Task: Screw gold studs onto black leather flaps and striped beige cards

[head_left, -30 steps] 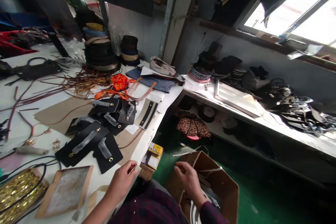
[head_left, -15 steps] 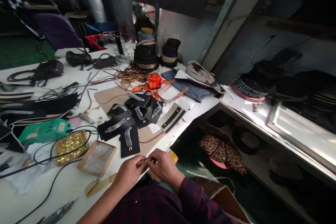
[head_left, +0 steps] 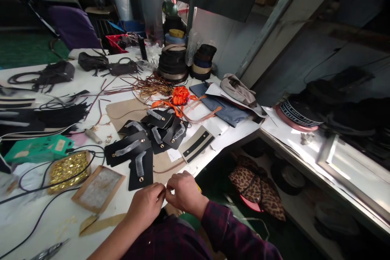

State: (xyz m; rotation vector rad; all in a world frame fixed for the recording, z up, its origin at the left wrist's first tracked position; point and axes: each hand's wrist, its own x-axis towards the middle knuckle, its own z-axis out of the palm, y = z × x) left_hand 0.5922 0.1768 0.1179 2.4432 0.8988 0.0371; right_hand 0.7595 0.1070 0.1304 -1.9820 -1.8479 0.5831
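Observation:
My left hand (head_left: 146,207) and my right hand (head_left: 183,193) meet at the near edge of the white table (head_left: 128,201). Their fingertips are pinched together on a small thin piece that the fingers almost hide. Just beyond my hands lie several black leather pieces (head_left: 140,158) with grey strips and gold studs. A beige strip with black bands (head_left: 196,144) lies to their right.
A shallow cardboard tray (head_left: 98,189) and a tray of gold studs (head_left: 68,167) sit left of my hands, crossed by black cables. A green box (head_left: 39,148), pliers (head_left: 50,251), orange ribbon (head_left: 180,95) and webbing rolls (head_left: 173,63) are on the table. A leopard-print item (head_left: 258,187) lies under the side shelf.
My right hand came up from the cardboard box on the floor and joined my left hand at the table edge. The view swung left across the table.

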